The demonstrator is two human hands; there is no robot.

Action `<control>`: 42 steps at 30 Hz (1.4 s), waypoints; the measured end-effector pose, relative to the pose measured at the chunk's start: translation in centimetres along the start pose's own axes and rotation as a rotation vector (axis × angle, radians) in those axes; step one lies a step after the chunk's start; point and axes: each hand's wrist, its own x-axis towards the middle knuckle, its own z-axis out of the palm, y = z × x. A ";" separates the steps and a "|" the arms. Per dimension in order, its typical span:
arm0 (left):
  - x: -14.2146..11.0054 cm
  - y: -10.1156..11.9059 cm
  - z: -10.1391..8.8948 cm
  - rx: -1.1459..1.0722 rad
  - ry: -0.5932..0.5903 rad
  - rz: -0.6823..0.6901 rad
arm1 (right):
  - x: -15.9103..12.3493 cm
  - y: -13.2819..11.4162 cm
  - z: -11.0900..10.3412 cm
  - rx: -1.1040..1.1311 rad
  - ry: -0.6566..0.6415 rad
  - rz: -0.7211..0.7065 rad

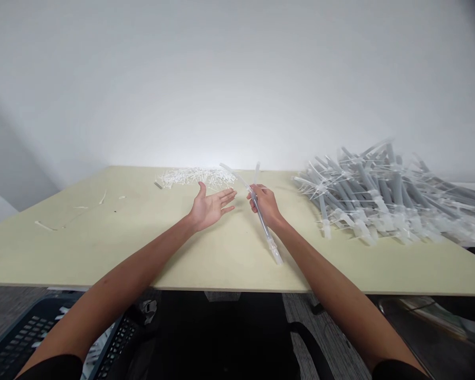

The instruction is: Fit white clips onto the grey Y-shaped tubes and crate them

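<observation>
My left hand (210,208) lies open with the palm up over the pale green tabletop (103,253), holding nothing. Its fingertips are close to my right hand (263,204). That hand is closed around a long, thin bundle of clear plastic cable ties (266,232), which slants across the table. The bundle's white-tipped lower end rests near my right forearm, and its strands fan apart above my fingers. Behind my hands lies a low heap of small white cable ties (193,178).
A large pile of grey tubes bound with white cable ties (380,198) fills the table's right side. White scraps (43,226) lie at the left. Below the front edge is a dark perforated crate (19,332) holding white pieces.
</observation>
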 end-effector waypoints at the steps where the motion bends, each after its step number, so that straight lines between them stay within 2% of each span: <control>1: 0.0 0.1 0.0 -0.033 -0.014 -0.010 | 0.1 0.0 -0.1 0.005 0.019 -0.002; 11: -0.1 0.4 -0.1 -0.137 -0.077 -0.066 | 0.5 0.3 -0.5 0.004 0.048 -0.038; 21: -0.6 0.7 1.1 -0.168 -0.109 -0.095 | 0.4 0.2 -0.5 0.004 0.040 -0.026; 27: -0.7 0.9 1.6 -0.153 -0.083 -0.096 | 0.4 0.2 -0.5 -0.002 0.036 -0.027; 33: -0.8 0.9 1.4 -0.164 -0.127 -0.105 | 0.4 0.2 -0.5 -0.008 0.031 -0.030; 42: -0.7 0.9 1.4 -0.167 -0.107 -0.122 | 0.3 0.3 -0.4 -0.002 0.025 -0.018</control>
